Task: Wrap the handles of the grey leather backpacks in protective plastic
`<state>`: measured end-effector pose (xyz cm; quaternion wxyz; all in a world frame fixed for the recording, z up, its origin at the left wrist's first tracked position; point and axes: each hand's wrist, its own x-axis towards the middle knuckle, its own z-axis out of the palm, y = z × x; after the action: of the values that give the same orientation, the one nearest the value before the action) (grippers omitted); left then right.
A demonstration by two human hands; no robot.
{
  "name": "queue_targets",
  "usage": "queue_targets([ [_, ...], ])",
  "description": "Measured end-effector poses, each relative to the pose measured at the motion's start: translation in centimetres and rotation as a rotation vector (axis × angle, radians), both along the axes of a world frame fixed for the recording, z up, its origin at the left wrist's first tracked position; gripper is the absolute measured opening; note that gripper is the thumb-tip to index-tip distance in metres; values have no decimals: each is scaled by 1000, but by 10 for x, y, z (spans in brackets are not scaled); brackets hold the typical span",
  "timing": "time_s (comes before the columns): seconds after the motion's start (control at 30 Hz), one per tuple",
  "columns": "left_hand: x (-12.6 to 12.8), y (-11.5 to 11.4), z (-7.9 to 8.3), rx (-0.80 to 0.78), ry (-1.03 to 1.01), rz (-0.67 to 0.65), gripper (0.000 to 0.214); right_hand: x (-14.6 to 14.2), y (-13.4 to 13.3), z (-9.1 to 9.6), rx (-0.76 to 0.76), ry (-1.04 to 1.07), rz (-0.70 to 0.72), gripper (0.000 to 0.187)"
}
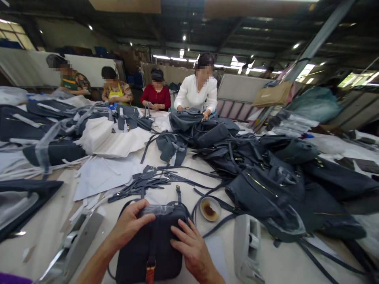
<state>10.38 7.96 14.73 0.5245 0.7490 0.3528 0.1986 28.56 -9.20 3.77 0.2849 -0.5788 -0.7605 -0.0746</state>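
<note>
A dark navy handbag lies in front of me at the bottom middle, with a strap down its front ending in a brown-orange tab. Clear plastic film covers the handle along its top. My left hand grips the bag's upper left edge by the handle, thumb across the front. On the bag's right side rests my right hand, its fingers spread and lying flat. Just beyond the bag is a buckled strap end. A bundle of narrow dark straps lies farther back.
A small dish with brown liquid sits right of the bag. Tape dispensers stand at left and right. Dark bags pile up on the right. White papers lie at left. Several people work across the table.
</note>
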Motion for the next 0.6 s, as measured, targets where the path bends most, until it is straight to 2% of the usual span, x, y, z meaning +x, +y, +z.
queue_targets([
  [0.1, -3, -2, -8, -154, -37, 97, 29, 2, -3, -7, -30, 103, 32, 32],
  [0.17, -4, -2, -17, -223, -55, 129, 29, 8, -4, -12, -42, 346, -31, 30],
  [0.27, -5, -2, -28, -302, -71, 86, 26, 30, 2, -14, -112, 842, -321, 23],
  [0.33, -5, -5, -31, -330, -64, 59, 23, 50, 16, -11, -181, 1018, -474, 27],
  [0.43, -4, -14, -34, -329, -46, 62, 19, 73, 58, -6, -286, 961, -471, 37],
  [0.5, -1, -21, -40, -342, -27, 77, 16, 78, 99, -7, -358, 854, -386, 38],
  [0.6, 0, -29, -53, -466, -70, 137, 17, 73, 166, -20, -454, 660, -256, 29],
])
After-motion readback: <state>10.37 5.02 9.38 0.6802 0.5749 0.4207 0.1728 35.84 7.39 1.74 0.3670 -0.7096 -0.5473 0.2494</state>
